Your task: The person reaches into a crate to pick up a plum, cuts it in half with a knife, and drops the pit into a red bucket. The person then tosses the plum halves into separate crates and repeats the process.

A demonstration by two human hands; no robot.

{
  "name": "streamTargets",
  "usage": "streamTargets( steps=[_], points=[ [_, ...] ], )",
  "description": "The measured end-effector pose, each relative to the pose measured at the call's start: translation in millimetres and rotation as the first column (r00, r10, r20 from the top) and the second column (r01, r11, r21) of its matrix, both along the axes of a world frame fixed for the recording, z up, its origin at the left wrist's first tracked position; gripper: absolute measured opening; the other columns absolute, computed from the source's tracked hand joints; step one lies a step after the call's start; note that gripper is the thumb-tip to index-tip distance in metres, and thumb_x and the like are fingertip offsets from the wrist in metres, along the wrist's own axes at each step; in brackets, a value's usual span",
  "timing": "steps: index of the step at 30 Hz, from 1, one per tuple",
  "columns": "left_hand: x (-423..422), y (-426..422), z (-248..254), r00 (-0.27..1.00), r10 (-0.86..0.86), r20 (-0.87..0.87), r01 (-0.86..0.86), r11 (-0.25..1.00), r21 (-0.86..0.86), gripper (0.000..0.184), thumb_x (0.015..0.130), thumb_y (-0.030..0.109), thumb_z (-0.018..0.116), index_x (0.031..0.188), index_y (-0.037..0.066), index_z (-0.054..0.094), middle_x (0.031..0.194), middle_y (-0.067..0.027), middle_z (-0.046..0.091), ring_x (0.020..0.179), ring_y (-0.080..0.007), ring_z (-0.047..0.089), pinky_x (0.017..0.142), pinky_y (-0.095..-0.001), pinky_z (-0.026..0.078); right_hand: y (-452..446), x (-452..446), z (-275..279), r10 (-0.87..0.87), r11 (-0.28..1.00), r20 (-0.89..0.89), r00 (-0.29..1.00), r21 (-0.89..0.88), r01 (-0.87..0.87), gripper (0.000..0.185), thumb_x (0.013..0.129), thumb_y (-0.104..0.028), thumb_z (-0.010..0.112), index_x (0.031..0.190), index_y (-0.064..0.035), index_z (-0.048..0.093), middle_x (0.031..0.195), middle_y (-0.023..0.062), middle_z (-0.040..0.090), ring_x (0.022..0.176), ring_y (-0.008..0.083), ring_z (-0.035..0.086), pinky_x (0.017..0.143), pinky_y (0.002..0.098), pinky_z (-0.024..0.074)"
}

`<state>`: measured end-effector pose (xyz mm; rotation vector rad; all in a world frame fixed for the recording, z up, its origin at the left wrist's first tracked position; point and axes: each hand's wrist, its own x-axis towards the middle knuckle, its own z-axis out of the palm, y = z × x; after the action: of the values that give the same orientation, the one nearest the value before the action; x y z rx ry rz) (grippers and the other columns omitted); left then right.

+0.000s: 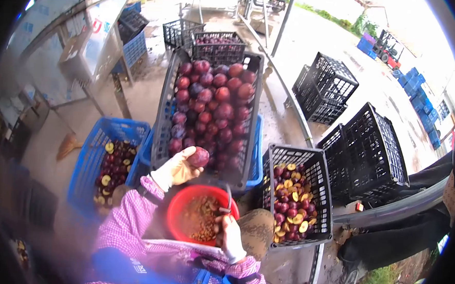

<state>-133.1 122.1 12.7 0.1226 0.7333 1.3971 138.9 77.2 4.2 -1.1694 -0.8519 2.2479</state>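
Observation:
A whole plum (pixel 198 157) is held in the fingertips of my left hand (pixel 181 168), just in front of a black crate (pixel 257 92) heaped with red and purple plums. My right hand (pixel 228 234) is closed on the handle of a curved metal tool (pixel 227 198), at the right rim of a red basin (pixel 175 203). Many small brown pits (pixel 203 218) lie in the basin. Both hands wear pale gloves. To the right, halved plums (pixel 294 202) with yellow flesh fill part of another black crate (pixel 328 209).
A blue crate (pixel 85 160) with cut plums stands on the left. Stacked black crates (pixel 371 154) are at the right, beside another person's dark-clothed leg (pixel 386 245). A metal rail (pixel 286 93) runs diagonally behind. Farther back are blue crates (pixel 420 98) and a red forklift (pixel 389 51).

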Motion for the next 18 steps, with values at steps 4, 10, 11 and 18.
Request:
streamTargets(
  steps=[4, 10, 11, 18],
  points=[
    [52, -60, 11, 0.992, 0.034, 0.119, -0.037, 0.999, 0.023, 0.047, 0.090, 0.045, 0.053, 0.102, 0.000, 0.058, 0.093, -0.0120, 0.066, 0.062, -0.0202, 0.063, 0.046, -0.0265, 0.047, -4, -4, 27, 0.095, 0.995, -0.120, 0.988, 0.023, -0.093, 0.029, 0.097, -0.040, 0.042, 0.093, -0.0125, 0.051, 0.059, -0.0052, 0.043, 0.038, 0.0040, 0.029, 0.035, 0.0197, 0.0231],
    [94, -113, -9, 0.960, 0.174, -0.221, -0.107, 0.953, 0.285, 0.043, 0.084, 0.028, 0.067, 0.117, 0.008, 0.047, 0.112, -0.0073, 0.056, 0.103, -0.0165, 0.056, 0.079, -0.0287, 0.048, -23, -12, 45, 0.187, 0.953, -0.038, 0.982, 0.248, -0.172, 0.034, 0.098, -0.040, 0.040, 0.095, -0.0085, 0.050, 0.058, -0.0036, 0.040, 0.039, 0.0043, 0.027, 0.035, 0.0197, 0.0215],
    [100, -116, 2, 0.894, 0.215, -0.393, -0.093, 0.947, 0.308, 0.047, 0.079, 0.020, 0.071, 0.117, 0.008, 0.047, 0.115, -0.0072, 0.055, 0.107, -0.0164, 0.053, 0.087, -0.0294, 0.045, -24, -10, 47, 0.165, 0.961, -0.042, 0.985, 0.229, -0.152, 0.033, 0.098, -0.040, 0.040, 0.095, -0.0084, 0.051, 0.059, -0.0032, 0.041, 0.040, 0.0041, 0.027, 0.036, 0.0196, 0.0220],
    [108, -134, 18, 0.658, 0.216, -0.722, 0.004, 0.957, 0.290, 0.075, 0.060, -0.001, 0.079, 0.127, 0.001, 0.043, 0.120, -0.0087, 0.052, 0.111, -0.0183, 0.052, 0.100, -0.0320, 0.040, -27, -4, 61, 0.253, 0.917, 0.016, 0.967, 0.316, -0.245, 0.030, 0.098, -0.036, 0.039, 0.094, -0.0090, 0.051, 0.062, -0.0036, 0.043, 0.043, 0.0032, 0.029, 0.037, 0.0185, 0.0227]
  ],
)
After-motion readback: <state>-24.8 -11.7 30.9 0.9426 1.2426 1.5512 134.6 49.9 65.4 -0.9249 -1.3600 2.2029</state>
